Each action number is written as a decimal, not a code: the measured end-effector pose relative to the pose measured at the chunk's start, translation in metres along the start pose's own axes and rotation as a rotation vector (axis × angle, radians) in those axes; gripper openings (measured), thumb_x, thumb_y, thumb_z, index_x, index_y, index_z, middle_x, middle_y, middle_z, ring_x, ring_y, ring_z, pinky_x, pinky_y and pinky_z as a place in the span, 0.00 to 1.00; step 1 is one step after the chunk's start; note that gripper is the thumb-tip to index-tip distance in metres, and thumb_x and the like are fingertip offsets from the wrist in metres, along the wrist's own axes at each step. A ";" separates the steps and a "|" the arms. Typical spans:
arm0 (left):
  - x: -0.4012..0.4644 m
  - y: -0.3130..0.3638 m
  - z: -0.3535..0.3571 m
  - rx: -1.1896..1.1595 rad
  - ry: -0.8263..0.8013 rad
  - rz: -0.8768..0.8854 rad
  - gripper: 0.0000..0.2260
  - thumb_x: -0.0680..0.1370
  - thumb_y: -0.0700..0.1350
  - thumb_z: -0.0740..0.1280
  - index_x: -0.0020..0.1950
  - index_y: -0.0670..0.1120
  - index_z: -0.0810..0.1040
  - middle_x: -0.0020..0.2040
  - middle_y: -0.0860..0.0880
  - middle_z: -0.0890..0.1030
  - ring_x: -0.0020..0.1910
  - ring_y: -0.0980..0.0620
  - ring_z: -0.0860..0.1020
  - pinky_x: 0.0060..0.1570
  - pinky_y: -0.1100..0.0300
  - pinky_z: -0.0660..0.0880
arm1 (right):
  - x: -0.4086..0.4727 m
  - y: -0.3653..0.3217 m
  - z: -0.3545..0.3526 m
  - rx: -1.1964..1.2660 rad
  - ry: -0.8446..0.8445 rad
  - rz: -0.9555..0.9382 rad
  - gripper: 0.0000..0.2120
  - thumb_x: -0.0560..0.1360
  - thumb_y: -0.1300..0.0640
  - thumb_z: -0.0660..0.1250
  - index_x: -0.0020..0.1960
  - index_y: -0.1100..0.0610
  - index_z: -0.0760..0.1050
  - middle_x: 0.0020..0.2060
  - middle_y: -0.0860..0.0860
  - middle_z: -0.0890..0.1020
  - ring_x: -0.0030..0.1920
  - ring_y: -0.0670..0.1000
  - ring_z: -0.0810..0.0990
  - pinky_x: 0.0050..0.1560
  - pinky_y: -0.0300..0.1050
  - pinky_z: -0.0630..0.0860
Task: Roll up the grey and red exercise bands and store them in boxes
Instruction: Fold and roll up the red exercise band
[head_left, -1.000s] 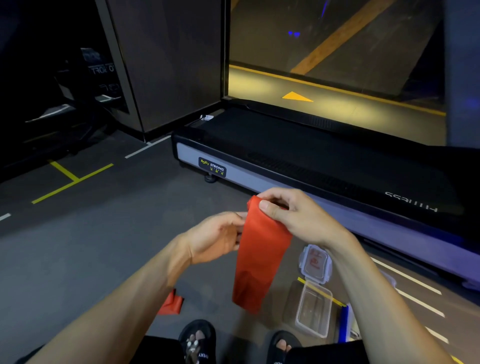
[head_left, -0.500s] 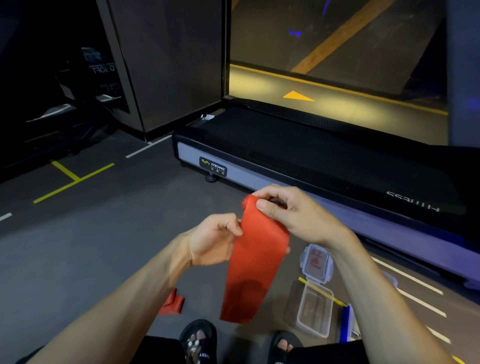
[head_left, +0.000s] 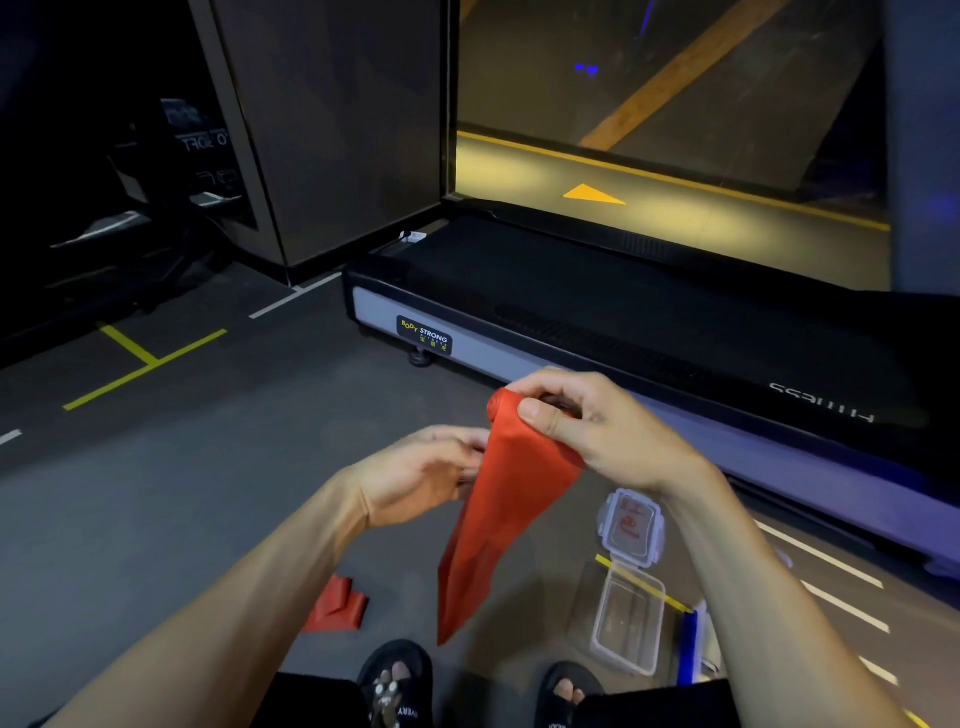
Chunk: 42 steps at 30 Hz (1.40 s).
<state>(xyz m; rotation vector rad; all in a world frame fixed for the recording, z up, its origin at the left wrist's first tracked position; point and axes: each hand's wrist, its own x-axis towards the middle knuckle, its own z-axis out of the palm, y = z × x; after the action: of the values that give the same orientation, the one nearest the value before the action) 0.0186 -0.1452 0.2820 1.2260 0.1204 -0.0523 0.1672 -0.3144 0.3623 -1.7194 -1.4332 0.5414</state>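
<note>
We see right hand (head_left: 597, 431) pinching rolled top of red band (head_left: 511, 499), tail hanging above floor. Left hand (head_left: 421, 475) grips band edge. Open clear box (head_left: 626, 621) on floor, right.

A red exercise band (head_left: 511, 499), rolled at its top end, hangs loose in mid-air. A clear plastic box (head_left: 626, 621) lies open on the floor, lid (head_left: 631, 526) flipped back.
</note>
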 end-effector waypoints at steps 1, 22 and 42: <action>-0.001 -0.002 -0.001 0.065 0.017 0.020 0.14 0.78 0.41 0.66 0.62 0.41 0.82 0.55 0.40 0.78 0.53 0.45 0.76 0.59 0.53 0.71 | 0.001 0.000 0.000 -0.005 -0.004 -0.008 0.10 0.83 0.58 0.65 0.61 0.58 0.81 0.55 0.48 0.84 0.56 0.44 0.82 0.60 0.36 0.73; 0.031 -0.023 0.027 0.488 0.241 0.286 0.13 0.73 0.37 0.70 0.43 0.25 0.76 0.42 0.43 0.78 0.44 0.48 0.74 0.41 0.49 0.72 | 0.005 0.003 0.003 0.040 -0.008 -0.005 0.10 0.83 0.58 0.65 0.61 0.58 0.81 0.55 0.50 0.85 0.54 0.42 0.82 0.57 0.35 0.73; 0.016 -0.019 0.021 0.331 0.127 0.114 0.10 0.73 0.35 0.71 0.52 0.32 0.81 0.46 0.41 0.84 0.46 0.47 0.81 0.49 0.53 0.81 | 0.004 0.006 0.002 0.006 0.053 0.181 0.10 0.83 0.54 0.65 0.54 0.55 0.83 0.49 0.51 0.87 0.50 0.49 0.84 0.58 0.51 0.78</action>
<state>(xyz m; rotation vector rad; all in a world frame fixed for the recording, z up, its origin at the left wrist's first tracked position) 0.0339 -0.1709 0.2696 1.5654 0.1571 0.1091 0.1707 -0.3100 0.3569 -1.8562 -1.2451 0.5909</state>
